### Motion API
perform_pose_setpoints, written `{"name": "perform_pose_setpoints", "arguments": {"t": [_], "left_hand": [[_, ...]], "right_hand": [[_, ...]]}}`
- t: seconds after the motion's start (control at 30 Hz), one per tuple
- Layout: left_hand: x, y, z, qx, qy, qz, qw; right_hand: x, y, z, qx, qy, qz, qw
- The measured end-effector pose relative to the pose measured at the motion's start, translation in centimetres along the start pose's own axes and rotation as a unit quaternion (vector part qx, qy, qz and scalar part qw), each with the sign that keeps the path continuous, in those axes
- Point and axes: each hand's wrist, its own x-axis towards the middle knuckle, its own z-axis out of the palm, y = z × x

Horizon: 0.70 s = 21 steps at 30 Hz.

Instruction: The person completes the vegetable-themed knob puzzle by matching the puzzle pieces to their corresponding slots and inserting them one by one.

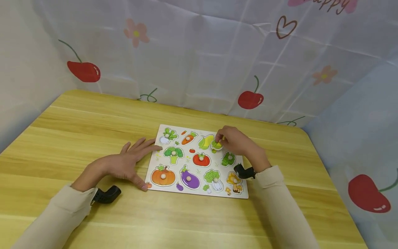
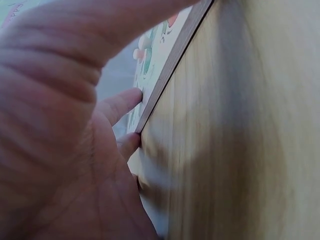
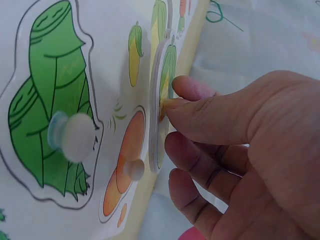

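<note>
A wooden vegetable puzzle board [image 1: 192, 169] lies on the table, its knobbed pieces in several rows. My right hand [image 1: 237, 140] is over the board's far right part. Between thumb and forefinger it pinches a corn puzzle piece [image 3: 164, 95], which stands tilted off the board in the right wrist view; its knob is hidden by the fingers. Beside that piece is the printed corn shape [image 1: 205, 142] on the board. My left hand [image 1: 125, 165] is spread with straight fingers along the board's left edge, its thumb at the near left corner and fingertips touching the edge.
Tomato [image 1: 201, 159], eggplant [image 1: 190, 181], pumpkin [image 1: 169, 177] and other knobbed pieces sit in the board. Wood-grain table [image 1: 199, 224] surrounds it. A printed cloth [image 1: 192, 58] hangs behind the table's far edge. Each wrist wears a black camera [image 1: 107, 195].
</note>
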Motion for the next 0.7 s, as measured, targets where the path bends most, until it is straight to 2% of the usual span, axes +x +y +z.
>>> {"name": "perform_pose_setpoints", "arguments": {"t": [0.27,0.5,0.7], "left_hand": [[0.0,-0.3,0.0,-0.001,-0.001,0.002,1.0],[0.1,-0.3,0.1,-0.005,-0.001,0.005,1.0],[0.0,-0.3,0.1,-0.009,-0.001,0.005,0.9999]], "right_hand": [[1.0,-1.0,0.4,-0.009,-0.012,0.0,1.0],[1.8,-1.8,0.4,-0.017,-0.018,-0.021,0.999],[2.3,-2.3,0.8,-0.013,-0.026,-0.009,1.0]]}}
